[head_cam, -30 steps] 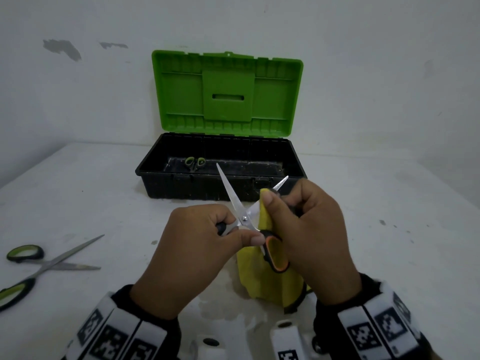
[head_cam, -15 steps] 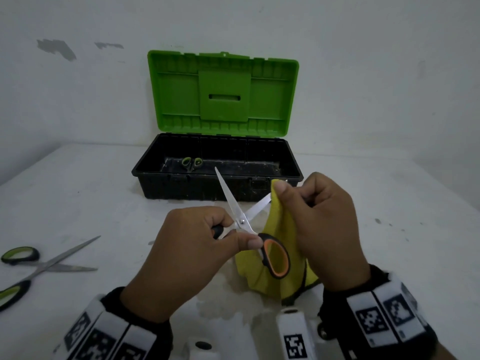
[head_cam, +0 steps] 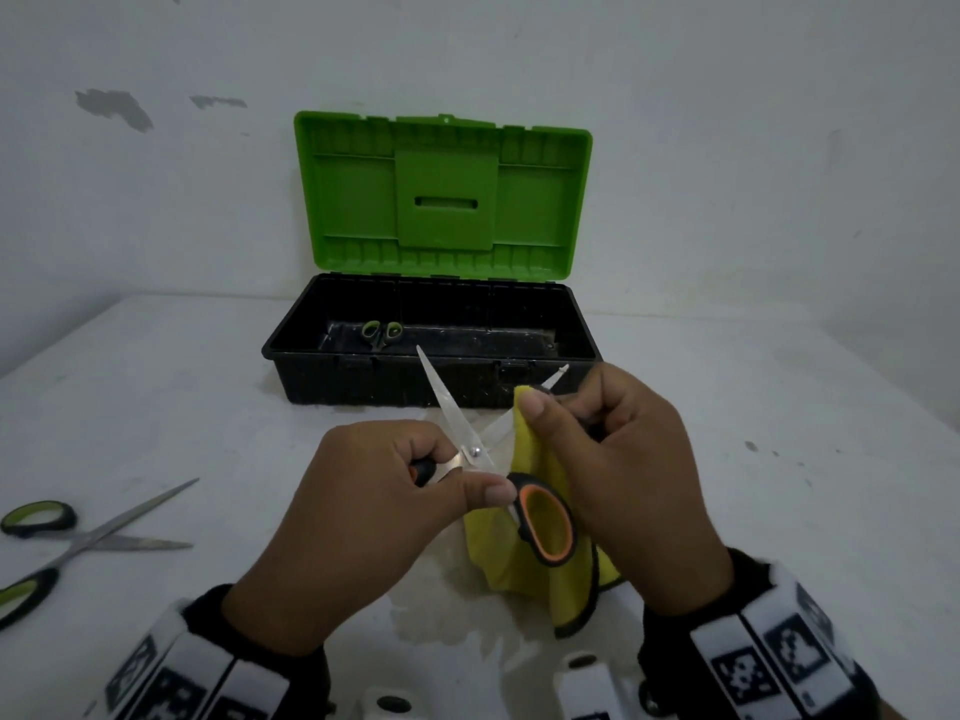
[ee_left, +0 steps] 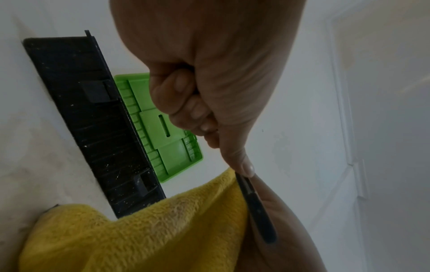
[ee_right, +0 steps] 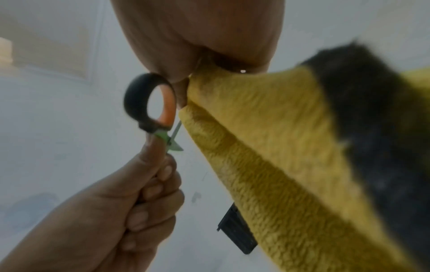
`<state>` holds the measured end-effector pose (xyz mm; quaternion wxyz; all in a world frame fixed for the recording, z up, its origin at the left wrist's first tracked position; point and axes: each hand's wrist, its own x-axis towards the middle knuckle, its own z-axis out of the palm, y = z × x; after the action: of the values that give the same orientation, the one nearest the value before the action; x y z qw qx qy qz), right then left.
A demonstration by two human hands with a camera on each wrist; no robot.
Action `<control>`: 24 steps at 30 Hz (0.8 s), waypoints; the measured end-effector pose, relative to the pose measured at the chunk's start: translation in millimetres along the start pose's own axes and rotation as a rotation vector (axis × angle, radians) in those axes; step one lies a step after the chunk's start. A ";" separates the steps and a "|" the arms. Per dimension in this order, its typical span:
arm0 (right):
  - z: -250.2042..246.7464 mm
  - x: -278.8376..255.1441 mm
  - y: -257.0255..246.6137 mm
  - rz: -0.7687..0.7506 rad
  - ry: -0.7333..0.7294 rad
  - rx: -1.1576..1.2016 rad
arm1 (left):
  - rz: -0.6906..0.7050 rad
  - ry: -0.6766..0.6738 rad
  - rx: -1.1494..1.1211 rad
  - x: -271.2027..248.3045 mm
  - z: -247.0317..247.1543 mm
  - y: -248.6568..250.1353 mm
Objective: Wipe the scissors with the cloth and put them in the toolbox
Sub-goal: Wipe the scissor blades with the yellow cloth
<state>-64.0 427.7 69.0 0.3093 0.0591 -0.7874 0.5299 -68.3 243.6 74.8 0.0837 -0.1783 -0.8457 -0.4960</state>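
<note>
— What's on the table (head_cam: 156, 387)?
— An open toolbox (head_cam: 431, 376) at the back, small scissors inside.
— The hands?
— Left hand (head_cam: 358, 517) is clenched on one handle of the opened scissors (head_cam: 470, 449), held before the box. Right hand (head_cam: 618, 475) pinches the cloth (head_cam: 524, 543) round one blade.

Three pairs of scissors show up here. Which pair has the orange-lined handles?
The orange-handled scissors held open in the left hand, one blade wrapped in the yellow cloth. The pair on the table and the pair inside the toolbox have green-lined handles.
</note>
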 end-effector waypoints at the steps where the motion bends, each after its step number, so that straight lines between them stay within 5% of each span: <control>1: -2.1 2.5 0.6 0.011 0.015 -0.002 | 0.004 0.001 0.008 -0.5 -0.1 0.9; 8: -25.7 27.4 14.0 0.100 0.186 -0.022 | -0.017 0.027 0.006 -0.4 2.0 0.2; 17: -6.3 -0.2 -1.7 -0.070 -0.118 -0.111 | 0.054 0.064 0.173 3.6 10.7 -1.3; 24: 12.0 -12.5 -0.1 -0.048 -0.080 -0.120 | 0.135 0.061 0.320 1.4 11.6 2.6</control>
<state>-59.0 414.3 59.3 0.2931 0.0804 -0.8279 0.4714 -68.2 255.2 71.6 0.1699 -0.2040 -0.8970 -0.3534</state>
